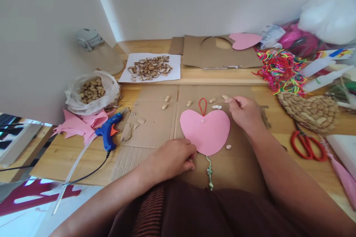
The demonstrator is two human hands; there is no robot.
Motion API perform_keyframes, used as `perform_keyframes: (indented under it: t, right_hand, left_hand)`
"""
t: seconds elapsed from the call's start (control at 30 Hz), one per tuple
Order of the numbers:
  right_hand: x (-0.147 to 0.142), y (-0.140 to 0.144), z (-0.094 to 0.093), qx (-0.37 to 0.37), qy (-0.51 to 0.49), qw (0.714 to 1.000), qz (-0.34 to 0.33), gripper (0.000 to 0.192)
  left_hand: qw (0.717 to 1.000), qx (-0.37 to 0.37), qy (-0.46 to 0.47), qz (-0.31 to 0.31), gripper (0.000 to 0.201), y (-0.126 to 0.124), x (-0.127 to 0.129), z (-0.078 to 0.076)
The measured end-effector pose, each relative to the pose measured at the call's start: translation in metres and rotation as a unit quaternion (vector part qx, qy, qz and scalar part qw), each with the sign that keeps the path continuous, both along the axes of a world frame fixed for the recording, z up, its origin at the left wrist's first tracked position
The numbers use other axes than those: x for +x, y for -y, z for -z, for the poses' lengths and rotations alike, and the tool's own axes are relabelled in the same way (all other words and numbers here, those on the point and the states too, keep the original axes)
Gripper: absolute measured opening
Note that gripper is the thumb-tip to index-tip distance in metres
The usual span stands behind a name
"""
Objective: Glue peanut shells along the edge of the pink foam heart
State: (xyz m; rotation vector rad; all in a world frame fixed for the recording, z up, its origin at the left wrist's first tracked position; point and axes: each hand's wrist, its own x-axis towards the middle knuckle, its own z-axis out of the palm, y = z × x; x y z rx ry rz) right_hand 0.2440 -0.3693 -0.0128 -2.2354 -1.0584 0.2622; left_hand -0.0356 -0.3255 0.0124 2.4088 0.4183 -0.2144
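we work at a wooden table [280, 129] pushed into a pale corner where two plain walls meet, with flattened cardboard [155, 126] spread over its middle as a mat. on the cardboard lies a pink paper heart [205, 131], with a red loop [203, 106] at its top notch and a beaded string [210, 173] hanging from its point. our left hand [174, 157] rests curled at the heart's lower left edge, fingertips touching the paper and pressing rather than gripping. our right hand [244, 113] sits just beside the heart's upper right, thumb and forefinger pinching a peanut shell [227, 99]. a few more shells lie scattered on the cardboard above the heart.

to the left we see a blue glue gun [108, 131], pink paper scraps [76, 124] and a plastic bag of peanuts [91, 90]. further back a white sheet [151, 68] holds a heap of shells, next to cut cardboard and a second pink heart [244, 40]. on the right are bright rubber bands [280, 68], a shell-covered heart [310, 111] and red scissors [307, 146]. we can read no writing anywhere.
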Motion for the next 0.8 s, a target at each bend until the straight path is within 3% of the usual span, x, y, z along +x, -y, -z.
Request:
perform_keyframes:
  t: [0.07,0.13,0.27,0.33,0.5,0.6,0.67,0.73,0.8]
  right_hand:
    - [0.0,0.005,-0.006,0.02,-0.019,1.0,-0.011,0.032]
    - [-0.004,0.015,-0.014,0.019,-0.027,0.997,-0.065,0.03]
    - [-0.02,0.054,-0.019,-0.069,-0.007,0.971,-0.229,0.036]
    - [-0.026,0.077,-0.01,-0.109,-0.001,0.96,-0.258,0.036]
    - [-0.032,0.113,0.018,-0.163,0.058,0.949,-0.263,0.035]
    - [-0.033,0.116,0.019,-0.168,0.055,0.952,-0.249,0.031]
    - [-0.036,0.114,0.014,-0.138,-0.022,0.962,-0.233,0.029]
    - [-0.041,0.11,0.006,-0.076,-0.193,0.957,-0.202,0.029]
    - [-0.046,0.104,0.0,-0.014,-0.414,0.898,-0.147,0.032]
  left_hand:
    - [1.0,-0.006,0.014,-0.008,0.006,0.005,-0.007,0.002]
    - [1.0,0.005,0.022,-0.012,0.009,0.008,-0.015,0.002]
    - [0.998,0.016,0.055,-0.033,0.014,-0.002,-0.026,-0.008]
    - [0.992,0.044,0.094,-0.066,0.014,-0.02,-0.023,-0.014]
    - [0.966,0.134,0.173,-0.135,0.008,-0.089,0.016,-0.015]
    - [0.959,0.153,0.171,-0.168,0.009,-0.11,0.047,-0.005]
    - [0.954,0.172,0.177,-0.167,0.008,-0.105,0.063,0.002]
    - [0.957,0.177,0.194,-0.122,0.007,-0.09,0.073,0.011]
    - [0.967,0.153,0.193,-0.065,0.015,-0.073,0.079,0.021]
